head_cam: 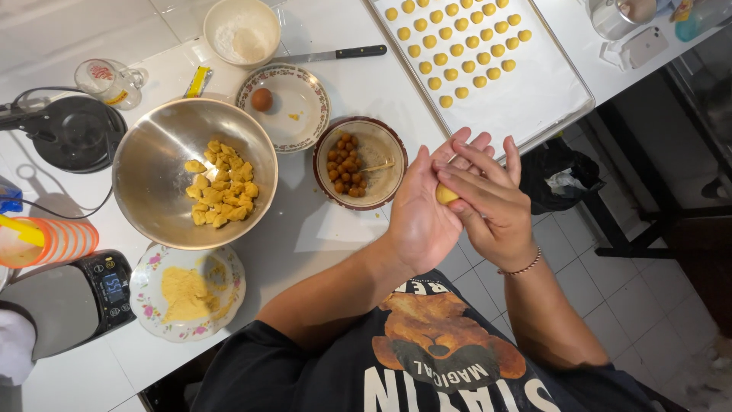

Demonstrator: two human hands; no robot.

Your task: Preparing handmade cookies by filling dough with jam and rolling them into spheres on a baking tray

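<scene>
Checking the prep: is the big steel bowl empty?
No: the steel bowl holds a heap of yellow dough pieces.
</scene>
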